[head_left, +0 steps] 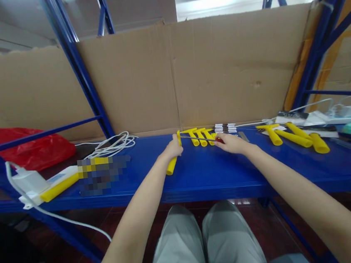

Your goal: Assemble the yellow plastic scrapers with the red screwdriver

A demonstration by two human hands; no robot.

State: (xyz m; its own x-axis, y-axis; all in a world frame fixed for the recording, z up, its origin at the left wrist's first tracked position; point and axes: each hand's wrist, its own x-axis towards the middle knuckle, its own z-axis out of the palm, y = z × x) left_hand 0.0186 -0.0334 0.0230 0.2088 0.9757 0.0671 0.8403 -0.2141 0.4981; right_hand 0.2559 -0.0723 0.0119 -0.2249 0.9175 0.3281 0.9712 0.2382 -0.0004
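My left hand (pixel 173 146) is closed round a yellow T-shaped piece (pixel 172 166), whose wide tube end points down toward the front edge of the blue shelf. In my right hand (pixel 230 143) is the red handle of a screwdriver (pixel 204 138). Its thin dark shaft runs left to the head of the held yellow piece, and the contact at the tip is too small to make out. Just behind the shaft, several similar yellow pieces (pixel 194 139) lie in a row. A stack of white and dark strips (pixel 225 128) sits behind my right hand.
More yellow pieces (pixel 294 136) lie at the right, near white cables and a power strip (pixel 349 114). Coiled white cable (pixel 114 146), a white plug (pixel 31 180) and a red bag (pixel 35 146) are at the left. Cardboard (pixel 219 72) and blue posts (pixel 80 74) stand behind.
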